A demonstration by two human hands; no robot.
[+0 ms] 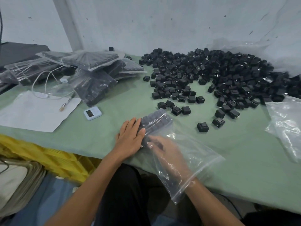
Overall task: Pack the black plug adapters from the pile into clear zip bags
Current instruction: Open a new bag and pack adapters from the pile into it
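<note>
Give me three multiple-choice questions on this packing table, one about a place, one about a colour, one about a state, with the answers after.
1. The light blue timer lies: A) on the adapter pile; B) on the green table cover beside the paper sheet; C) inside a bag.
2. The crate below the table edge is: A) red; B) white; C) yellow.
3. The clear zip bag nearest the person is: A) open and partly filled; B) sealed and full; C) empty.
Answers: 1 B, it rests on bare cloth just right of the sheet. 2 C, its lattice is plainly yellow. 3 A, the right hand reaches in through the mouth, and black plug adapters fill only the far end.
</note>
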